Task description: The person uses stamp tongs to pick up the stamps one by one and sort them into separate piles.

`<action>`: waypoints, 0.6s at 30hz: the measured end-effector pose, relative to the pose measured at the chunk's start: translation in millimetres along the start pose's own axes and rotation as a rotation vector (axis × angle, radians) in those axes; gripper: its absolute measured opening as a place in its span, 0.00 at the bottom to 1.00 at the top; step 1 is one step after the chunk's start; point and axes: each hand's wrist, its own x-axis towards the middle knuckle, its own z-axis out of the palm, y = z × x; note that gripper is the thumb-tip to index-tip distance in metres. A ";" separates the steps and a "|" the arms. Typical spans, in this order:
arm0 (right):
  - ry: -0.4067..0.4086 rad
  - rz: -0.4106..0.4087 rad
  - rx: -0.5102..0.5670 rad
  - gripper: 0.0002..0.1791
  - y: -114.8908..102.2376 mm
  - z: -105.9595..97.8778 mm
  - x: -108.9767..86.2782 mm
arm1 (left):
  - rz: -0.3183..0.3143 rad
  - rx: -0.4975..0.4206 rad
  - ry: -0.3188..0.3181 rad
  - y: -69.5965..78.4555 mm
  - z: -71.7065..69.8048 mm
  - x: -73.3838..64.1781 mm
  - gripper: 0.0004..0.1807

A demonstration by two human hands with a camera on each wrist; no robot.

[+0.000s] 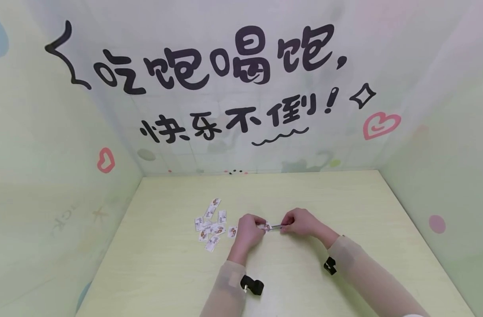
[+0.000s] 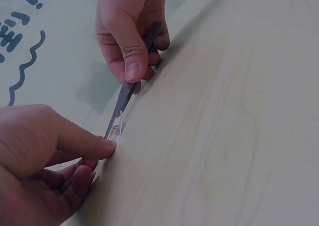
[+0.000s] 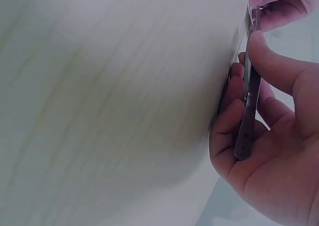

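Over the table my left hand (image 1: 250,230) pinches a small printed paper piece (image 1: 267,225) between thumb and finger. From the other side, my right hand (image 1: 303,221) grips a pair of metal tweezers (image 3: 247,126), its back end lying across the palm in the right wrist view. The tips of the tweezers (image 2: 120,99) reach the paper piece (image 2: 115,130) right at the left fingertips. Much of the piece is hidden behind the fingers. Another printed piece (image 1: 232,231) lies just left of my left hand.
Several small printed pieces (image 1: 219,230) lie in a loose, overlapping pile on the pale wood table (image 1: 166,273), left of the hands. A back wall (image 1: 241,97) with large black lettering and side walls enclose the table. Black wrist cameras (image 1: 253,285) sit on both sleeves.
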 end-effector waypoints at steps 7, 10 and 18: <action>0.017 0.025 -0.004 0.06 0.8 0.8 -0.3 | 0.005 -0.014 -0.014 -0.7 -0.9 1.0 0.18; 0.023 0.032 -0.006 0.07 1.2 2.2 -0.3 | 0.006 -0.012 -0.017 -0.8 -1.1 0.8 0.17; 0.019 0.060 0.008 0.08 1.0 5.5 1.4 | 0.012 -0.038 -0.005 -1.4 -1.5 -1.7 0.15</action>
